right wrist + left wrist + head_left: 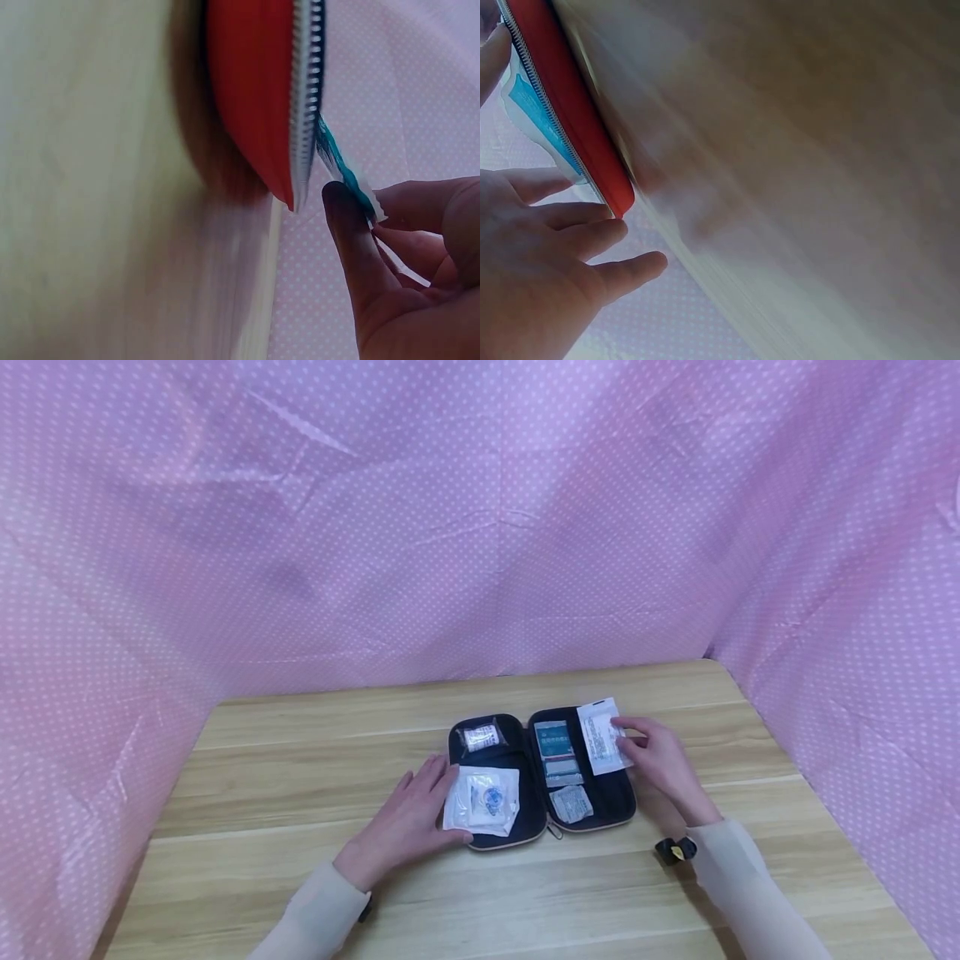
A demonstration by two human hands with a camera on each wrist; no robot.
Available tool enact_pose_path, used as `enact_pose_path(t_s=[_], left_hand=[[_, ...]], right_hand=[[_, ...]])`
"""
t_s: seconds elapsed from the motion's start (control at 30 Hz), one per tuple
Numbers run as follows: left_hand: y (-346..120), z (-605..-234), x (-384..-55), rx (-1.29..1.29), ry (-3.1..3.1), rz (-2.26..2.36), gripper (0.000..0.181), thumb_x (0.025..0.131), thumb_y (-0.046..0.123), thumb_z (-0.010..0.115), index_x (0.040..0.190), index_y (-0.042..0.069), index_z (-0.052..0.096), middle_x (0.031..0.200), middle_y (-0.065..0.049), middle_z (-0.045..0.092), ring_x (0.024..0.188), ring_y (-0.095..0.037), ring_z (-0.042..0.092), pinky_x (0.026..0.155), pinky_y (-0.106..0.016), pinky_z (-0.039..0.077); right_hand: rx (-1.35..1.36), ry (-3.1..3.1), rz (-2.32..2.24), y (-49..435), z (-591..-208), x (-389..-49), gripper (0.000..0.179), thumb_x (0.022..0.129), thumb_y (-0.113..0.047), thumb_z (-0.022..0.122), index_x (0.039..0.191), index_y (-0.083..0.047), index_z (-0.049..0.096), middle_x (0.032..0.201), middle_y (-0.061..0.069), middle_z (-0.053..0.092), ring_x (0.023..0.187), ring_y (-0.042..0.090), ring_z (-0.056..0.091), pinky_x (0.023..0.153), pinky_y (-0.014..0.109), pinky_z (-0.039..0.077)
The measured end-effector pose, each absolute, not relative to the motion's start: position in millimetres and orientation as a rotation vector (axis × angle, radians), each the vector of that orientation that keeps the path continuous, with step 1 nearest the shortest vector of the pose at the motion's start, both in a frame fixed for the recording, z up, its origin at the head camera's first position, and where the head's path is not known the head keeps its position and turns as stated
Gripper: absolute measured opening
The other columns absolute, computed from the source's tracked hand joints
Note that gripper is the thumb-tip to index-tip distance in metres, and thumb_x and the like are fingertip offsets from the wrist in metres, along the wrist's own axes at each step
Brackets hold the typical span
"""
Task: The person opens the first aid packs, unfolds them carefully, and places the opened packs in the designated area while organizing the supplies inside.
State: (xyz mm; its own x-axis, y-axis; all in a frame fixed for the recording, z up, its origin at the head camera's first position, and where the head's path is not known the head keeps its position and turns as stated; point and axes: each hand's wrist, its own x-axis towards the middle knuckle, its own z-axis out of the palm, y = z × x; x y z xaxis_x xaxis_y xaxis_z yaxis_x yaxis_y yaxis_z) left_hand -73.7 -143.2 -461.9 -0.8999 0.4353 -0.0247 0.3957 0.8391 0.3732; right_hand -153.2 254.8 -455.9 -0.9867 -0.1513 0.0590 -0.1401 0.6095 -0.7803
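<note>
Over the far right corner of the zip case [531, 802], a pinched white printed sachet [602, 739]

On the wood-grain table [285, 810], the zip case lies unfolded, red outside and black within. The right hand [663, 768] pinches the sachet's right edge between thumb and fingers, with little gap left between them. In the right wrist view the sachet leans past the zipped rim; whether its hidden end touches the case cannot be told.

At the left rim is the left hand [405, 814], fingers spread and thumb well apart, gripping nothing that shows. Just beside it is the large white packet [482, 800] with blue print, over the left half's near part. A clear-wrapped packet [482, 737] sits at that half's far end; in the right half lie a teal packet [556, 747] and, nearer, a small white packet [572, 804].

For good handling, a light edge pinch seems best, as so thin a sachet probably creases easily. It should move level and clear of the teal packet, which it might otherwise drag. Gentle left fingertip pressure on the rim, rather than on the large packet, would likely steady the case.
</note>
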Motion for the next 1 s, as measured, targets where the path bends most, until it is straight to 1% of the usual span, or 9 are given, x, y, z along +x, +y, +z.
enact_pose_path(t_s=[0.17, 0.33, 0.43, 0.57, 0.8, 1.0], left_hand=[[-143.0, -461.4, -73.4, 0.641, 2.885, 0.556, 0.105, 0.082, 0.059, 0.081, 0.157, 0.000, 0.039, 0.164, -0.024, 0.031, 0.152, -0.038, 0.029, 0.119, -0.066, 0.026], [-143.0, -461.2, -72.8, 0.641, 2.876, 0.559, 0.104, 0.082, 0.057, 0.082, 0.157, -0.002, 0.039, 0.164, -0.025, 0.032, 0.152, -0.039, 0.030, 0.119, -0.067, 0.026], [-143.1, -461.3, -72.8, 0.642, 2.877, 0.561, 0.105, 0.082, 0.057, 0.082, 0.157, -0.002, 0.039, 0.164, -0.024, 0.032, 0.152, -0.038, 0.031, 0.119, -0.067, 0.026], [-142.7, -461.3, -73.4, 0.628, 2.873, 0.557, 0.105, 0.082, 0.059, 0.081, 0.157, -0.001, 0.038, 0.165, -0.023, 0.031, 0.153, -0.037, 0.029, 0.120, -0.065, 0.025], [-142.6, -460.6, -73.4, 0.599, 2.860, 0.557, 0.106, 0.083, 0.061, 0.080, 0.158, 0.000, 0.038, 0.166, -0.021, 0.029, 0.154, -0.035, 0.028, 0.121, -0.063, 0.025], [-142.5, -460.4, -73.4, 0.599, 2.852, 0.566, 0.106, 0.083, 0.061, 0.080, 0.158, 0.000, 0.037, 0.166, -0.021, 0.029, 0.154, -0.035, 0.028, 0.121, -0.063, 0.025]], right_hand=[[-0.248, 2.821, -1.313, 250.8, -457.9, -155.1, 0.038, 0.101, -0.001, 0.059, 0.138, 0.008, 0.059, 0.141, 0.033, 0.055, 0.118, 0.051, 0.063, 0.095, 0.057, 0.056], [-0.272, 2.812, -1.300, 247.3, -458.9, -156.0, 0.036, 0.101, -0.001, 0.061, 0.136, 0.008, 0.061, 0.139, 0.033, 0.057, 0.116, 0.051, 0.064, 0.095, 0.058, 0.055], [-0.267, 2.789, -1.311, 246.4, -459.7, -156.7, 0.037, 0.101, -0.002, 0.061, 0.136, 0.008, 0.061, 0.138, 0.032, 0.059, 0.118, 0.051, 0.063, 0.098, 0.058, 0.054], [-0.236, 2.759, -1.312, 246.1, -459.9, -157.7, 0.038, 0.102, -0.005, 0.061, 0.138, 0.006, 0.061, 0.141, 0.031, 0.058, 0.121, 0.051, 0.061, 0.101, 0.059, 0.051], [-0.183, 2.686, -1.350, 244.6, -458.9, -158.1, 0.039, 0.103, -0.006, 0.059, 0.140, 0.005, 0.059, 0.146, 0.032, 0.053, 0.126, 0.050, 0.058, 0.102, 0.058, 0.051], [-0.172, 2.675, -1.372, 245.5, -459.7, -156.9, 0.040, 0.103, -0.007, 0.058, 0.142, 0.004, 0.058, 0.147, 0.031, 0.052, 0.126, 0.048, 0.059, 0.102, 0.056, 0.051]])
